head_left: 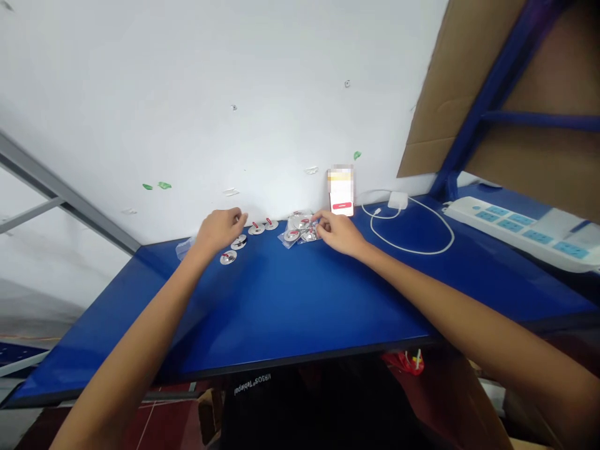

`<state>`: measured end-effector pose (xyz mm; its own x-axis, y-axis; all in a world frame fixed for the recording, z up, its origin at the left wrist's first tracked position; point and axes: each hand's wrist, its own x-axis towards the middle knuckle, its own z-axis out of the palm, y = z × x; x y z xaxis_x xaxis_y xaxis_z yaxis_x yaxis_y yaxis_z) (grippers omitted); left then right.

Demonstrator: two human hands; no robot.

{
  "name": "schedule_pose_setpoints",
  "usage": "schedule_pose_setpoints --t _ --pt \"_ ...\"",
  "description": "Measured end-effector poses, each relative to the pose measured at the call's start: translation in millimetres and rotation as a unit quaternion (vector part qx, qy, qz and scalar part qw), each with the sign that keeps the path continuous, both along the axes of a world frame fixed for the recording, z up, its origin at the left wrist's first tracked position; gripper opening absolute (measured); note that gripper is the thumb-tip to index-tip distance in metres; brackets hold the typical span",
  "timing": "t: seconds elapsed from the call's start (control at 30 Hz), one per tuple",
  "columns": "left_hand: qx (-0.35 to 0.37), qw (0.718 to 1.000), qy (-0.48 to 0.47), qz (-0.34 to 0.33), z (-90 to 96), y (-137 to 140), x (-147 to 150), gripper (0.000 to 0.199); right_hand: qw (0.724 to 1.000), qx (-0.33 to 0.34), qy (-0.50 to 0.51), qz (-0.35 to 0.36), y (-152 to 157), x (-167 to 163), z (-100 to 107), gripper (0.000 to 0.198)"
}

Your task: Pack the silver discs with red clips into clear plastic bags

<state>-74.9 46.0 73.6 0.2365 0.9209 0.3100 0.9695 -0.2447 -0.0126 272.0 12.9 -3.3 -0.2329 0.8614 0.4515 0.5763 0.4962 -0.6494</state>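
Note:
My left hand (219,230) is above the left part of the table, fingers loosely bent, with nothing visible in them. Just beneath it are round silvery discs with red marks: one disc (239,242) by the fingers and another disc (228,257) nearer me. Two more such discs, a left one (256,229) and a right one (271,225), lie along the wall. At my right hand (338,232) is a pile of similar discs in clear plastic bags (300,229). Its thumb and forefinger are closed on the edge of a bag at the pile's right side.
A lit phone (341,190) leans on the white wall behind the blue table (290,300). To its right lie a white charger (398,200) with a looped cable (422,252) and a power strip (520,231). A clear plastic bag (184,249) lies left of my left hand.

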Motion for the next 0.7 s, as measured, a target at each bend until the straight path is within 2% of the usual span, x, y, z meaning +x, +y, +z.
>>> schedule_pose_setpoints --t 0.1,0.2,0.3,0.47,0.57,0.7 --pt "-0.011 0.999 -0.035 0.029 -13.4 -5.1 -39.7 0.039 1.0 -0.006 -0.018 0.004 -4.6 -5.1 -2.0 0.024" --pt "-0.043 0.997 -0.061 -0.024 -30.5 -1.7 -59.5 0.035 0.999 -0.017 -0.019 0.02 -7.6 -11.1 -5.5 0.023" --pt "-0.066 0.994 -0.061 -0.064 -44.0 4.8 -62.1 0.04 0.999 -0.021 -0.025 0.031 -10.7 -16.2 -6.4 0.021" --pt "-0.069 0.995 -0.064 -0.039 -59.2 12.6 -58.6 0.03 0.999 -0.027 -0.022 0.034 -17.8 -21.4 -3.9 0.023" --pt "-0.061 0.993 -0.09 -0.035 -63.4 13.4 -57.4 0.022 0.998 -0.037 -0.021 0.037 -21.0 -22.4 -4.2 0.023" --pt "-0.071 0.991 -0.108 -0.043 -60.2 9.3 -52.7 0.025 0.998 -0.043 -0.02 0.033 -21.8 -22.3 -6.1 0.022"
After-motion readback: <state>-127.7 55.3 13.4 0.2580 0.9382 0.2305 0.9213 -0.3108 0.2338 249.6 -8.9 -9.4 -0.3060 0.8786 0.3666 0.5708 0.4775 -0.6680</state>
